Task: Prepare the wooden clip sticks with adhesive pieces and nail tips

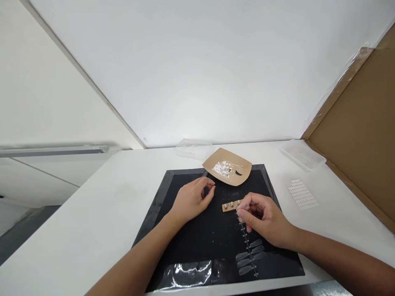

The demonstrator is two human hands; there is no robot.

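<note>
My right hand [265, 220] is pinched at the right end of a small tan strip stand [227, 206] with short metal posts. Its fingers cover that end, and whatever sits between the fingertips is hidden. From the fingertips a clear sprue of false nail tips [247, 242] runs down the black mat [197, 242], with several transparent tips still attached at its lower end. My left hand [194, 198] rests on the mat left of the stand, fingers curved, thumb and index slightly apart, holding nothing visible.
Behind the hands, a tan dish [243, 166] overlaps the mat's back edge, with small white pieces and a dark sliver in it. A sheet of white tabs [304, 195] and a clear plastic tray [302, 155] lie right. Clear plastic packaging [193, 149] sits at the back.
</note>
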